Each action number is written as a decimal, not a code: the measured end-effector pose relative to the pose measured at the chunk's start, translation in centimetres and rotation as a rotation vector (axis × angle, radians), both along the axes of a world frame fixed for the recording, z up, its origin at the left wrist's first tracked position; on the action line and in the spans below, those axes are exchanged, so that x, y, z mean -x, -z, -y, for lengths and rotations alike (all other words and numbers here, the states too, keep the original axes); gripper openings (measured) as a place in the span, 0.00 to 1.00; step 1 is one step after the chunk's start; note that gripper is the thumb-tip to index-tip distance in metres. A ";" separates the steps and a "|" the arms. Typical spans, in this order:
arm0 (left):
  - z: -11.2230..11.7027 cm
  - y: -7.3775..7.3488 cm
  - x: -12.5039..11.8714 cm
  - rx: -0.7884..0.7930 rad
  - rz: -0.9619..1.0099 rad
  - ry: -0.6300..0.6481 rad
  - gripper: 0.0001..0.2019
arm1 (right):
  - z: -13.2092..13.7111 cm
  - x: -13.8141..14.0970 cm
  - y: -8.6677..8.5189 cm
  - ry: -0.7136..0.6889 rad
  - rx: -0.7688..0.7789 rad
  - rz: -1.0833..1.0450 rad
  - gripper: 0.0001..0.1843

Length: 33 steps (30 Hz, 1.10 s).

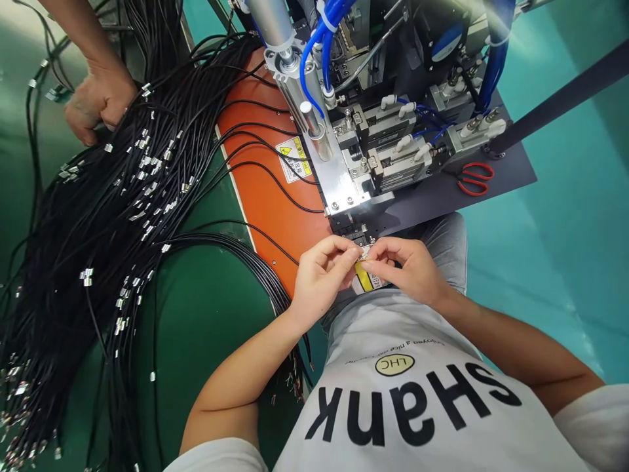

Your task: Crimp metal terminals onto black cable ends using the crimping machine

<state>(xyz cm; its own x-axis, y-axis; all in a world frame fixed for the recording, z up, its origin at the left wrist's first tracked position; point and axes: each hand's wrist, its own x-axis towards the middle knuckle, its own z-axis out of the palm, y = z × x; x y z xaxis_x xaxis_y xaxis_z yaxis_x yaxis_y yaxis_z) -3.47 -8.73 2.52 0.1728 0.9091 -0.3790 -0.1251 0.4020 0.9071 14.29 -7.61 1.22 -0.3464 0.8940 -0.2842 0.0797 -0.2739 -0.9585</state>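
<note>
My left hand (324, 278) is closed in a pinch at the front of the machine, and a black cable (270, 241) runs into it from the left. Facing it, my right hand (410, 265) also pinches with thumb and forefinger. Between the two sets of fingertips shows a small pale, silvery bit (365, 252), too small to name; it looks like the cable's end. Just beyond my fingers is the machine's metal front block (346, 196). Under them lies a yellow and white label (364, 278).
Black cables with silvery ends (147, 164) lie heaped on the green table (196, 308). Another person's hand (101, 101) rests at the heap. Several cables cross the orange surface (260, 190) into the machine. Red-handled scissors (476, 179) lie on the dark base plate (511, 170).
</note>
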 end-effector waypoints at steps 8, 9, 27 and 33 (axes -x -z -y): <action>0.0 0.2 0.3 0.019 -0.025 0.037 0.10 | -0.1 -0.1 -0.3 0.025 0.034 0.032 0.11; 0.0 0.3 0.3 0.036 -0.006 0.033 0.10 | -0.1 -0.1 -0.2 0.020 0.032 0.029 0.11; -0.2 0.5 0.3 0.148 -0.044 0.009 0.11 | 0.2 -0.4 -0.1 0.052 -0.094 0.145 0.09; -0.2 0.5 0.2 0.121 -0.033 0.011 0.10 | 0.2 -0.5 -0.8 0.068 -0.200 0.185 0.06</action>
<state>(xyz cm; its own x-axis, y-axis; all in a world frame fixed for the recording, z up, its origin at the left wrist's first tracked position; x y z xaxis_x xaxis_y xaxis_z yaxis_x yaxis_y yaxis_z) -3.72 -8.56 2.02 0.1685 0.8544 -0.4915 -0.0910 0.5099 0.8554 14.75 -7.81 2.00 -0.2427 0.9580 -0.1529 0.2466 -0.0915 -0.9648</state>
